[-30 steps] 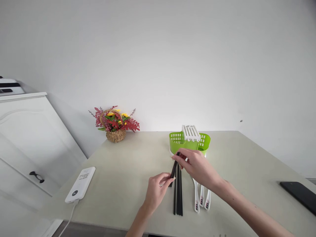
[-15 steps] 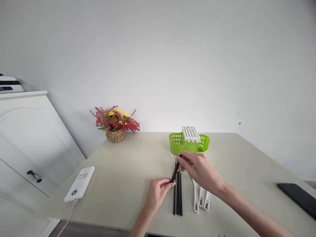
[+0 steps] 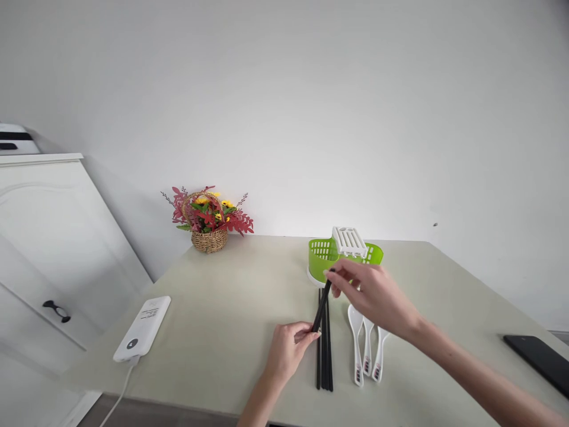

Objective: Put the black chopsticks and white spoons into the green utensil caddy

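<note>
Both my hands hold black chopsticks, tilted above the table; how many are in the grip I cannot tell. My left hand pinches their lower end. At the upper end, just in front of the green basket, my right hand has its fingers closed on them. More black chopsticks lie side by side on the table beneath. To their right rest several white spoons, handles toward me, partly under my right forearm. The green basket carries a white slotted rack on top.
A wicker basket of artificial flowers stands at the back left of the table. A white power bank with a cable lies at the left edge, a black phone at the right. A white cabinet adjoins on the left.
My right hand has moved slightly up and to the right with the upper end of the chopsticks. My left hand has shifted a little to the right. More of the spoons now shows.
</note>
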`<state>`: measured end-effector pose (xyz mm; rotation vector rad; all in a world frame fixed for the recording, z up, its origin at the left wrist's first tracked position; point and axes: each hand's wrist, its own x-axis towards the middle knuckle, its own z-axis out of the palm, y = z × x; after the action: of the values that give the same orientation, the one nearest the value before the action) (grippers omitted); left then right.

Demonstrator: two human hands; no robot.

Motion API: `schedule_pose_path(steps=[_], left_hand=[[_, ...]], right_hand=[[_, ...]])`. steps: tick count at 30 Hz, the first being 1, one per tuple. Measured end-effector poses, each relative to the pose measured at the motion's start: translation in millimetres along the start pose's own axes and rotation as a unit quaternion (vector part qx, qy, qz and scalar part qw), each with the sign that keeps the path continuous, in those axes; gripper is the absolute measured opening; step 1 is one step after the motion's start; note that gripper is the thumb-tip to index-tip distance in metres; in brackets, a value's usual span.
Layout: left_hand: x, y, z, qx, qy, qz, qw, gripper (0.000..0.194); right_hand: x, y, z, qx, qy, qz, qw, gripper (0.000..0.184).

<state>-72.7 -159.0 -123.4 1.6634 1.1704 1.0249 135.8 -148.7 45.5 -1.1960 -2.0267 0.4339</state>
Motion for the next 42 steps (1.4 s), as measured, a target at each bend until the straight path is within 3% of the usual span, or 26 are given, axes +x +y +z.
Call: schedule_pose_path(steps=[3,7,10,14,16,20,28,32,35,39,42], left_hand=[[0.4,-1.3,-0.6,0.024,-0.006,0.019,1.0,0.025],[0.1,-2.6,-1.1,0.061,-0.003,0.034,0.998,0.025],[-2.1,-3.6,-1.2,0.09,-0.006,0.037,0.995,0.027],[-4.7,-3.5,-1.0,0.116,-0.004,0.045,0.992,0.028],[-5.3,-2.8,-1.0,0.121,-0.004,0.046,0.992,0.027],[-5.4,-2.1,-0.8,0.125,-0.005,0.046,0.991,0.026],[-1.5,-2.6,0.5,0.144,-0.012,0.038,0.989,0.025],[-0.5,-1.1,0.8,0.143,-0.016,0.038,0.989,0.026],[-1.3,-0.6,0.4,0.146,-0.016,0.036,0.989,0.027],[-2.5,-0.1,0.3,0.18,-0.012,0.039,0.983,0.026],[-2.7,1.0,3.9,0.237,-0.008,0.039,0.971,0.025]], right_hand=[[16.4,-5.4,-27.8,0.002,0.054,0.02,0.998,0.037],[44.5,-21.5,-71.3,-0.033,0.185,0.021,0.982,0.037],[69.6,-21.9,-85.4,-0.098,0.246,0.006,0.964,0.033],[107.5,17.0,-70.0,-0.142,0.19,0.058,0.97,0.022],[124.0,45.5,-54.7,-0.139,0.138,0.114,0.974,0.023],[147.5,90.4,-28.1,-0.129,0.087,0.146,0.977,0.026],[172.7,120.0,-8.1,-0.135,0.03,0.185,0.973,0.028],[168.9,109.0,-13.9,-0.179,0.079,0.185,0.963,0.036],[151.6,88.4,-19.8,-0.2,0.089,0.139,0.966,0.033],[104.9,57.9,-18.1,-0.19,0.016,0.051,0.98,0.02],[54.0,43.2,-7.8,-0.179,-0.071,-0.023,0.981,0.024]])
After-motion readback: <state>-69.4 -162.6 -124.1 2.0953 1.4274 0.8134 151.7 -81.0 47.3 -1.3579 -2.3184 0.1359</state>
